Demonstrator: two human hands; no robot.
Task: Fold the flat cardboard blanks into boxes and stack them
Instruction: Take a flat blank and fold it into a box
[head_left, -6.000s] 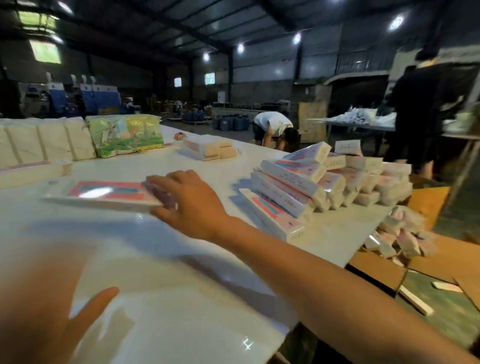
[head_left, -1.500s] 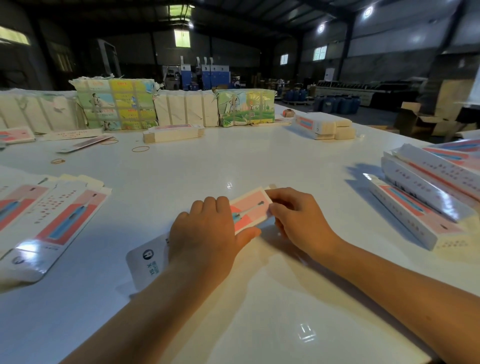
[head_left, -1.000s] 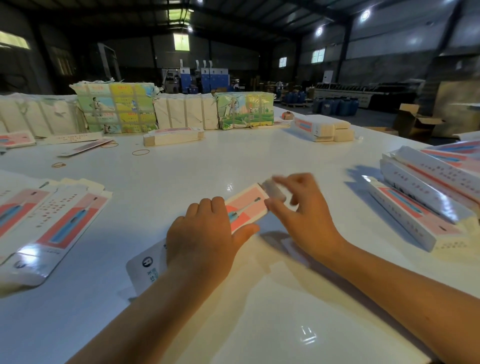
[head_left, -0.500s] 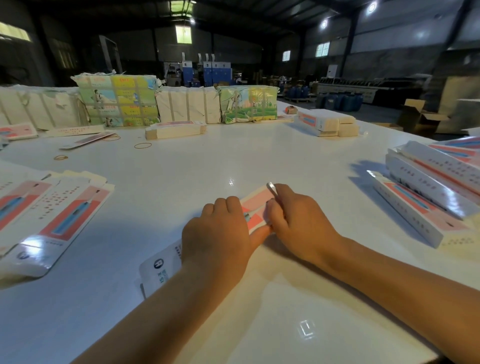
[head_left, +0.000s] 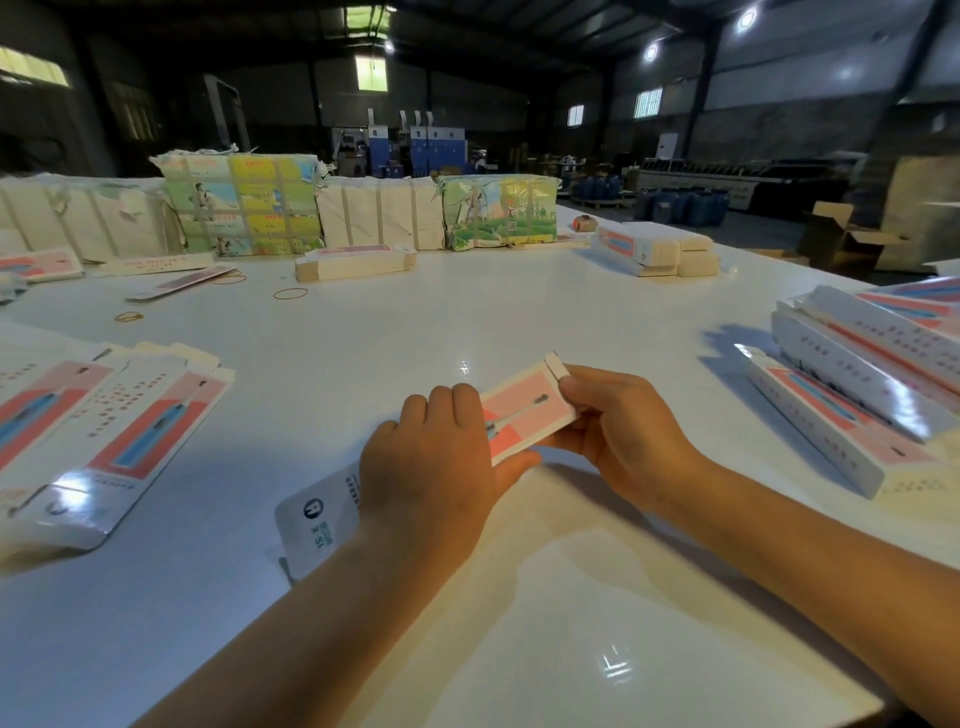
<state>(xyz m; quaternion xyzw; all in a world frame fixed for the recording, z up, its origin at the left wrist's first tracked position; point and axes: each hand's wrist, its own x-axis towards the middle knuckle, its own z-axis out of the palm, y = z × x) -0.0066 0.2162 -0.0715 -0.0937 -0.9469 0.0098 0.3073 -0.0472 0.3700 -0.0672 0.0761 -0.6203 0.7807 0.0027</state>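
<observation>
A worker folds a pink-and-white cardboard blank (head_left: 524, 415) at a white desk (head_left: 363, 343) in a dim warehouse, its long axis running from near left to far right. The left hand (head_left: 431, 467) lies over the blank's middle, fingers curled across the top and thumb tucked under the near edge, pinning it down. The right hand (head_left: 618, 431), nearer the far end, pinches the end flap (head_left: 558, 368) between fingertips (the thumb is out of sight beneath). The next fold appears to turn on that far-right flap. The blank's midsection is hidden under the left hand. Folded boxes (head_left: 852, 395) stack at right; more flat blanks (head_left: 119, 421) wait at left
</observation>
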